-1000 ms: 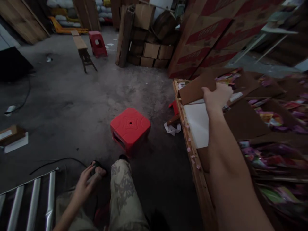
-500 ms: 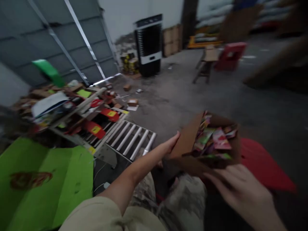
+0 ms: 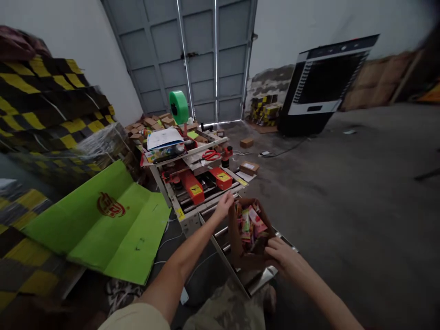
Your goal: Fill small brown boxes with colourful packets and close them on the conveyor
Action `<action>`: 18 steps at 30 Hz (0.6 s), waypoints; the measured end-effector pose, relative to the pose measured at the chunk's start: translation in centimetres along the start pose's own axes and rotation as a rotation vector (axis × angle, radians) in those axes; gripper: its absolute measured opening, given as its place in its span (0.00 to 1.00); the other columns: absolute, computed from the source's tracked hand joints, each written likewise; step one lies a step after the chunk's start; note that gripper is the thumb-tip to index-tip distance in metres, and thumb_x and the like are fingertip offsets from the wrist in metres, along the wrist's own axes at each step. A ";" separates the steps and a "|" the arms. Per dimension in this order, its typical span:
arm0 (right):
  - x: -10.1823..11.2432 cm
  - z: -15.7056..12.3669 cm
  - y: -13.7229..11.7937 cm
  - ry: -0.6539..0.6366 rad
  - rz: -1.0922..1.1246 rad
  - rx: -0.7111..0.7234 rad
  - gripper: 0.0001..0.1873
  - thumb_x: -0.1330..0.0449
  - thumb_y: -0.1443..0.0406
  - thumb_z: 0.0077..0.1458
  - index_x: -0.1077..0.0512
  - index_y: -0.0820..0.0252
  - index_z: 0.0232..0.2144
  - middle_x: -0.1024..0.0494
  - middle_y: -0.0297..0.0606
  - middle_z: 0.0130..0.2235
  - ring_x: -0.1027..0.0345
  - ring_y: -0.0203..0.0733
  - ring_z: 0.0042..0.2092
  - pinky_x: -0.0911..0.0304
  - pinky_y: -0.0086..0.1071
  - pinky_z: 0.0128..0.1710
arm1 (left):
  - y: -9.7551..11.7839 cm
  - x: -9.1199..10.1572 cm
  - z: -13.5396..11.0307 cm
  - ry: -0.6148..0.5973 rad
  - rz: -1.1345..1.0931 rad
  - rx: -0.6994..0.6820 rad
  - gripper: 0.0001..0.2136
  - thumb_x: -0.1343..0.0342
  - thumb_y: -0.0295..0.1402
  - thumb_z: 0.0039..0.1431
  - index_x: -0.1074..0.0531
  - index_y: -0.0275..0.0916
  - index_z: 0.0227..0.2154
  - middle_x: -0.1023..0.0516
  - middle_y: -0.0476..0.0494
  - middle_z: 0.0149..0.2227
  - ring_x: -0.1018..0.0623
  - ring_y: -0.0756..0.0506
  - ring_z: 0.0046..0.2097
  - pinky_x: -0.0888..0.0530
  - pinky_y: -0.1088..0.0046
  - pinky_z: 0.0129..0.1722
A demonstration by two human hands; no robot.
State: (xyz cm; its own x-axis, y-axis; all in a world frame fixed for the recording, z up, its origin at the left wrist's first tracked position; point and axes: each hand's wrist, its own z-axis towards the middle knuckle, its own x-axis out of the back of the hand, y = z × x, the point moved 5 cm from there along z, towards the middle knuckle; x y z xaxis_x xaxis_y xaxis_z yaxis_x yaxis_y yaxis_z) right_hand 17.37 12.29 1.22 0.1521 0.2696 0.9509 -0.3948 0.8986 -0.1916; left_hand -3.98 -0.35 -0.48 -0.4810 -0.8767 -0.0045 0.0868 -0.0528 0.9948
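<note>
Cardboard box of blurred packets, both hands' fingers clamped on it, roller conveyor half hidden beneath

Warehouse or packing floor, by every sign. Bare grey concrete floor, scuffed and stained. Tall grey panelled metal doors closing the far wall. Carton-sealing machine with red guards and yellow warning stickers, green tape roll mounted above, steel roller conveyor running off its end. Flattened green cartons stacked to the left, black-and-yellow printed cartons piled high behind them. Large black industrial air cooler against the wall. Small cardboard boxes scattered about the floor.
</note>
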 end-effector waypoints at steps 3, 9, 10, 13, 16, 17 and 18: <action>1.3 -1.1 -0.7 0.277 -0.091 -0.097 0.15 0.41 0.61 0.55 0.29 0.57 0.45 0.26 0.46 0.47 0.32 0.53 0.50 0.46 0.62 0.59 | 0.7 -0.5 1.8 -0.130 0.075 -0.122 0.21 0.41 0.45 0.55 0.24 0.36 0.46 0.21 0.39 0.41 0.24 0.42 0.44 0.28 0.62 0.50; 0.2 3.6 -3.3 0.320 -0.062 -0.396 0.33 0.51 0.58 0.65 0.50 0.60 0.68 0.54 0.52 0.70 0.54 0.55 0.70 0.40 0.48 0.61 | 0.1 -0.4 1.6 -0.210 0.119 -0.151 0.17 0.43 0.37 0.56 0.25 0.35 0.46 0.25 0.46 0.33 0.28 0.49 0.33 0.31 0.73 0.36; -1.3 5.0 -2.9 0.248 -0.101 -0.432 0.30 0.52 0.59 0.65 0.46 0.59 0.67 0.51 0.52 0.70 0.53 0.56 0.69 0.39 0.49 0.61 | 0.2 -0.3 1.6 -0.262 0.121 -0.136 0.17 0.42 0.37 0.55 0.26 0.34 0.46 0.24 0.46 0.33 0.28 0.49 0.33 0.32 0.73 0.35; -5.9 7.7 -1.1 0.065 -0.205 -0.507 0.26 0.52 0.63 0.64 0.38 0.56 0.64 0.43 0.50 0.68 0.51 0.58 0.69 0.38 0.51 0.59 | 1.1 -0.1 1.8 -0.440 0.201 -0.158 0.18 0.39 0.33 0.51 0.27 0.34 0.45 0.23 0.44 0.38 0.26 0.48 0.37 0.31 0.73 0.37; -7.9 8.0 -0.2 0.031 -0.235 -0.520 0.27 0.52 0.64 0.64 0.38 0.56 0.64 0.45 0.51 0.68 0.54 0.59 0.69 0.39 0.53 0.59 | 2.9 -0.3 1.9 -0.502 0.392 -0.258 0.16 0.39 0.32 0.51 0.27 0.34 0.44 0.23 0.42 0.40 0.26 0.47 0.39 0.31 0.73 0.39; -7.9 7.9 -0.2 0.036 -0.227 -0.519 0.27 0.53 0.64 0.64 0.38 0.57 0.64 0.45 0.52 0.68 0.55 0.59 0.70 0.40 0.54 0.59 | 3.5 -0.5 1.8 -0.511 0.465 -0.286 0.14 0.40 0.33 0.53 0.26 0.34 0.43 0.23 0.42 0.39 0.26 0.47 0.38 0.31 0.72 0.39; -7.5 7.8 -0.5 0.043 -0.211 -0.521 0.27 0.53 0.64 0.64 0.37 0.58 0.64 0.45 0.53 0.68 0.55 0.59 0.69 0.41 0.55 0.60 | 4.1 -0.9 1.7 -0.531 0.537 -0.313 0.12 0.40 0.33 0.54 0.25 0.35 0.40 0.23 0.42 0.38 0.26 0.46 0.38 0.31 0.72 0.39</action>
State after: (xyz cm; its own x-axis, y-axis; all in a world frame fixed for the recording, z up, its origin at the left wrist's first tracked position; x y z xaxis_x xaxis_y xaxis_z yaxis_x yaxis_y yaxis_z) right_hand 9.34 7.14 -3.89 0.2200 0.0699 0.9730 0.1461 0.9838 -0.1037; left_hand -4.65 1.07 3.74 -0.6468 -0.4814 0.5915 0.6250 0.1099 0.7728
